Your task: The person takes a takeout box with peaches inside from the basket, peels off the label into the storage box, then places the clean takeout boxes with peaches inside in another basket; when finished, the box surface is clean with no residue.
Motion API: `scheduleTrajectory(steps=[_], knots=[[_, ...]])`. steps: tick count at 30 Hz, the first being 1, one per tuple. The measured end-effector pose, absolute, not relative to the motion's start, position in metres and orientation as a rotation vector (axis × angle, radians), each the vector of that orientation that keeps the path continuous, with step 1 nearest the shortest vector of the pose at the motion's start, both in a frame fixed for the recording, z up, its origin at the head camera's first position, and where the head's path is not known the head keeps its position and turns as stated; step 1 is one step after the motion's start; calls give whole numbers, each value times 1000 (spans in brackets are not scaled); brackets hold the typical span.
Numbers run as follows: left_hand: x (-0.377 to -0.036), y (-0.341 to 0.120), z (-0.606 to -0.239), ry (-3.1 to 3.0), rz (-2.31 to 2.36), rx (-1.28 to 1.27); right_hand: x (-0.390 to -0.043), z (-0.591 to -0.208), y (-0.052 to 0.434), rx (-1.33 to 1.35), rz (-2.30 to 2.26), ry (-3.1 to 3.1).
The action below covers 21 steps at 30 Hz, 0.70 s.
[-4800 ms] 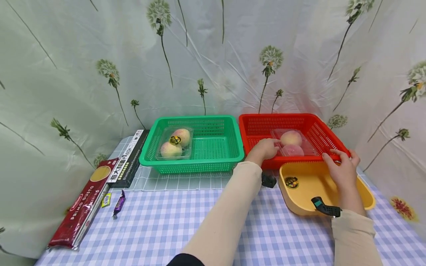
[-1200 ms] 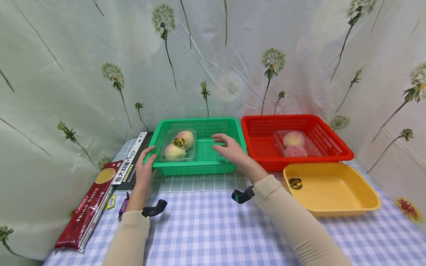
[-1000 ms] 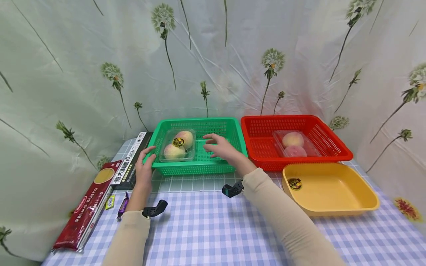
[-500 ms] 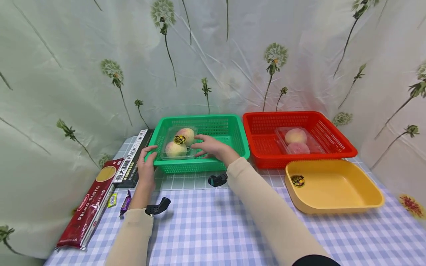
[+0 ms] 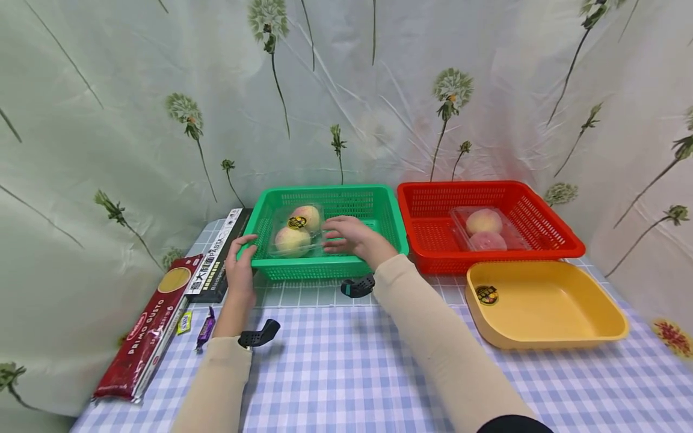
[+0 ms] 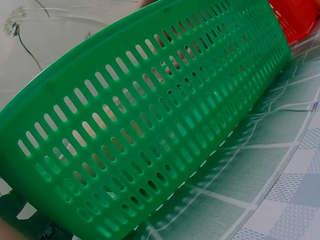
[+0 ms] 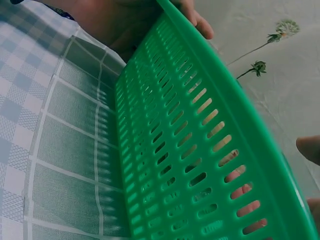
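Note:
A green plastic basket (image 5: 390, 252) holds a clear clamshell pack of peaches (image 5: 297, 223) on its left side, with a black-and-yellow sticker on the lid. My left hand (image 5: 239, 270) grips the basket's front left corner; its fingers hook over the rim in the right wrist view. Above the basket's front rim, my right hand (image 5: 360, 237) has its extended fingers at the pack's right edge. In the right wrist view, a thumb (image 7: 309, 148) stands apart from another fingertip (image 7: 315, 204). The left wrist view is mostly the green basket's slotted wall (image 6: 150, 110).
A red basket (image 5: 433, 264) to the right holds a second pack of peaches (image 5: 486, 228). In front of it lies a yellow bin (image 5: 547, 307) with a sticker. Along the left are a black pasta box (image 5: 216, 264), a red pasta packet (image 5: 151, 337) and two small wrapped sweets (image 5: 206, 328).
The right hand has gone from the red basket to the green one, and the left hand now grips its corner. In the last half second the peach pack has shifted slightly right.

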<state>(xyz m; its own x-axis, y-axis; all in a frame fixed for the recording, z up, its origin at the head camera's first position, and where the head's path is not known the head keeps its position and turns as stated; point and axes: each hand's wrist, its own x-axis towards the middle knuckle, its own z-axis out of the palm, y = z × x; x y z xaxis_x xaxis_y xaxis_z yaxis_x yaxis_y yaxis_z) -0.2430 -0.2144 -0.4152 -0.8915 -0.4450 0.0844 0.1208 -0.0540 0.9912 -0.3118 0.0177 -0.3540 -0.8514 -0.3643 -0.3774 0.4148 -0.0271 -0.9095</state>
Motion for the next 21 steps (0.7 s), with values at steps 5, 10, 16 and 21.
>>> scheduleTrajectory(steps=[5,10,16,21], knots=[[-243,-213,-413,-1840,-2008,366,-315,-356,19,95,-1961,1740],[-244,-213,-414,-1827,-2018,375,-313,-354,22,128,-1936,1826],[-244,-215,-416,-1795,-2041,374,-308,-344,34,99,-1766,2092],[-244,-214,-414,-1781,-2058,357,-308,-335,50,93,-1695,2232]])
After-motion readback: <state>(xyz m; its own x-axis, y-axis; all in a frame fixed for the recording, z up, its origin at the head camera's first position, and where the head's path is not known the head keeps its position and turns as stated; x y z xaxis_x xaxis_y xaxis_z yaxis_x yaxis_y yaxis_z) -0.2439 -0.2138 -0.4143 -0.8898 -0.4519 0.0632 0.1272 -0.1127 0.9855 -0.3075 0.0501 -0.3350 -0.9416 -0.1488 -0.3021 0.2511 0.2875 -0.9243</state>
